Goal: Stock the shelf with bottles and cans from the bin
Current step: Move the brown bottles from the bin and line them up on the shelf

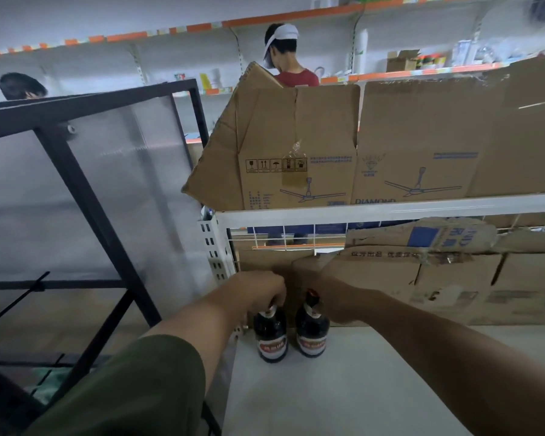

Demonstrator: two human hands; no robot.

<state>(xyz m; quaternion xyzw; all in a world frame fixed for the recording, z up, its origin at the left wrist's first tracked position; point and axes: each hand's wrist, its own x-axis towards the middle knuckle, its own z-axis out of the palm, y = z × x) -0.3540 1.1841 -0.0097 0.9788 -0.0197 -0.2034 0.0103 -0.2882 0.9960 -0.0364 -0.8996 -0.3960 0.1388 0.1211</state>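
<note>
The step in hand looks like placement: two dark glass bottles with red-and-white labels stand upright at the back left corner of the white shelf board (pixel 343 388), just beside each other and close to the flattened brown cardboard (pixel 453 278) leaning behind them. The left hand (pixel 258 289) curls down over the top of the left bottle (pixel 270 335), fingers closed around its neck and hiding the cap. The right hand (pixel 337 297) wraps the neck of the right bottle (pixel 311 330) from the side, with the bottle's red cap showing just above the fingers. Both bottle bases appear to rest on the board, so each bottle hangs below its grip, body clear of the palm.

The next move probably calls for loosening both hands without tipping the bottles, then drawing the arms back for more stock. The bin is not clearly in view; a black metal-framed rack with translucent panels (pixel 85 190) stands to the left.
</note>
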